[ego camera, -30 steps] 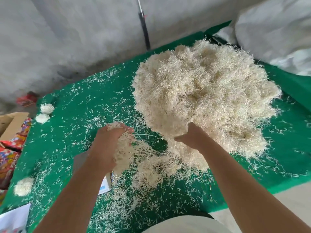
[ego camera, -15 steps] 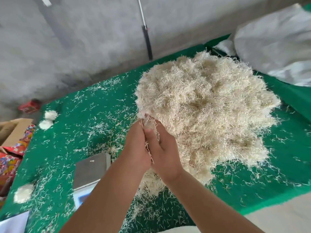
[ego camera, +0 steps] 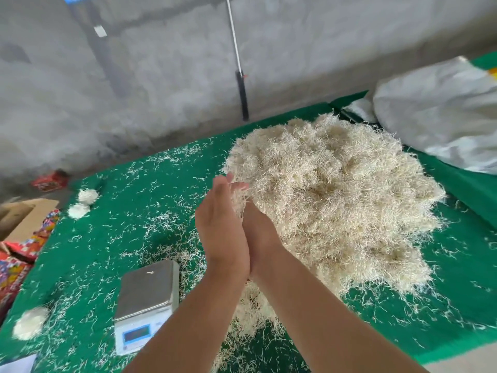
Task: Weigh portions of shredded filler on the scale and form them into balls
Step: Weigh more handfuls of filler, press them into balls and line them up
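Filler portion (ego camera: 238, 199) pressed between left hand (ego camera: 222, 232) and right hand (ego camera: 262, 234), palms together; three balls (ego camera: 87, 196), one scale (ego camera: 148, 286).

Single head-worn wide-angle view, looking forward and steeply down across the green desk (ego camera: 113, 238) from its near edge toward the far grey wall (ego camera: 161, 90), close above both forearms.

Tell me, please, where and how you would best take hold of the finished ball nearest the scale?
Cup the ball around its middle from above with an open hand, fingers closing on both sides. It looks loosely packed, round and free on the mat, left of the scale, so a pinch would likely pull strands loose.
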A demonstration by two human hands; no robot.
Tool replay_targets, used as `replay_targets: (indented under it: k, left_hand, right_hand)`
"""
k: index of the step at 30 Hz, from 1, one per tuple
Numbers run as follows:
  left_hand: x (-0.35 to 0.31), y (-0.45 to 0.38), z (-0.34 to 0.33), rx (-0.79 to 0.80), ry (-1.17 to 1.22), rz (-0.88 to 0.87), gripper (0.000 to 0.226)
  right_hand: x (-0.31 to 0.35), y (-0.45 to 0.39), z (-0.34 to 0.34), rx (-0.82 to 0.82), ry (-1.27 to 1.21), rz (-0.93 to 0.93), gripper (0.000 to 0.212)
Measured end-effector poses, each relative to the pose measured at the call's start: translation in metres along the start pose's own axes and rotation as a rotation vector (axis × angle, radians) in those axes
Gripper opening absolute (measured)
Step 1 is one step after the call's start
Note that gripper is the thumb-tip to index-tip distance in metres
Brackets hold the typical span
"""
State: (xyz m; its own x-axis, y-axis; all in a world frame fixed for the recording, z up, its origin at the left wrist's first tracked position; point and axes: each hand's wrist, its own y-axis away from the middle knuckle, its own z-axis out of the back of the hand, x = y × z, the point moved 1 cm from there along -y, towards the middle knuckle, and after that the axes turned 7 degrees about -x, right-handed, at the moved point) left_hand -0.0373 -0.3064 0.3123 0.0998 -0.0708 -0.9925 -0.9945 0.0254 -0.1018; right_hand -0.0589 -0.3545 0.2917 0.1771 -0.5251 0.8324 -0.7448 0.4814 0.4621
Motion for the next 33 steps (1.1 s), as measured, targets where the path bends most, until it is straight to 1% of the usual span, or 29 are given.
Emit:
replay_targets:
  k: [1, 2, 3, 4, 6, 7, 8, 11, 13, 16, 19, 21, 22, 23, 25, 26, 28, 29, 30, 31, 32, 33]
  left_hand:
    - [-0.002, -0.006, 0.002, -0.021, -0.050, -0.116, 0.043]
    - [-0.002, -0.012, 0.005, -0.050, -0.099, -0.201, 0.046]
    - [-0.003, -0.017, 0.007, -0.070, -0.144, -0.258, 0.047]
    - [-0.002, -0.023, 0.010, -0.082, -0.177, -0.305, 0.042]
    - [0.000, -0.030, 0.014, -0.053, -0.254, -0.377, 0.021]
    - [-0.002, -0.031, 0.014, -0.005, -0.299, -0.416, 0.023]
    - [-0.004, -0.030, 0.014, 0.060, -0.345, -0.475, 0.030]
    - [-0.011, -0.023, 0.016, 0.199, -0.445, -0.653, 0.045]
    - [-0.014, -0.024, 0.019, 0.243, -0.454, -0.690, 0.049]
    - [-0.018, -0.024, 0.024, 0.286, -0.472, -0.710, 0.049]
    - [-0.019, -0.021, 0.027, 0.306, -0.525, -0.838, 0.036]
    - [-0.016, -0.021, 0.030, 0.280, -0.549, -0.907, 0.039]
    - [-0.016, -0.023, 0.031, 0.241, -0.542, -0.905, 0.039]
    - [-0.017, -0.027, 0.032, 0.193, -0.536, -0.895, 0.034]
    - [-0.019, -0.035, 0.031, 0.123, -0.536, -0.841, 0.032]
    - [-0.020, -0.040, 0.029, 0.105, -0.513, -0.771, 0.034]
    - [-0.026, -0.049, 0.026, 0.040, -0.343, -0.518, 0.030]
    - [-0.029, -0.055, 0.026, -0.003, -0.205, -0.361, 0.023]
    - [-0.032, -0.059, 0.025, -0.026, -0.054, -0.208, 0.023]
    - [-0.032, -0.062, 0.024, -0.025, 0.069, -0.079, 0.031]
    - [-0.029, -0.063, 0.024, 0.004, 0.123, 0.015, 0.039]
    - [-0.025, -0.062, 0.025, 0.045, 0.096, 0.039, 0.044]
  right_hand:
    - [-0.003, 0.006, -0.005, 0.059, -0.111, -0.057, 0.034]
    - [-0.005, 0.011, -0.010, 0.114, -0.219, -0.115, 0.028]
    - [-0.006, 0.014, -0.013, 0.142, -0.305, -0.141, 0.027]
    - [-0.007, 0.012, -0.014, 0.146, -0.365, -0.156, 0.032]
    - [-0.001, 0.010, -0.014, 0.108, -0.395, -0.177, 0.043]
    - [0.003, 0.008, -0.012, 0.114, -0.396, -0.191, 0.046]
    - [0.009, 0.009, -0.011, 0.129, -0.408, -0.197, 0.047]
    - [0.027, 0.012, -0.006, 0.163, -0.438, -0.198, 0.035]
    - [0.040, 0.017, -0.003, 0.177, -0.455, -0.203, 0.032]
    - [0.053, 0.020, -0.003, 0.264, -0.523, -0.194, 0.049]
    - [0.058, 0.020, -0.004, 0.347, -0.515, -0.252, 0.076]
    - [0.060, 0.022, -0.005, 0.367, -0.474, -0.257, 0.092]
    - [0.059, 0.025, -0.006, 0.364, -0.444, -0.236, 0.093]
    - [0.057, 0.026, -0.008, 0.372, -0.425, -0.210, 0.088]
    - [0.051, 0.028, -0.012, 0.410, -0.386, -0.145, 0.071]
    - [0.048, 0.027, -0.013, 0.413, -0.374, -0.132, 0.064]
    - [0.039, 0.027, -0.014, 0.392, -0.337, -0.152, 0.066]
    - [0.032, 0.025, -0.014, 0.367, -0.311, -0.160, 0.068]
    - [0.026, 0.023, -0.014, 0.340, -0.301, -0.162, 0.068]
    - [0.020, 0.021, -0.013, 0.329, -0.310, -0.165, 0.066]
    - [0.016, 0.020, -0.013, 0.334, -0.336, -0.170, 0.067]
    - [0.013, 0.019, -0.013, 0.350, -0.366, -0.170, 0.070]
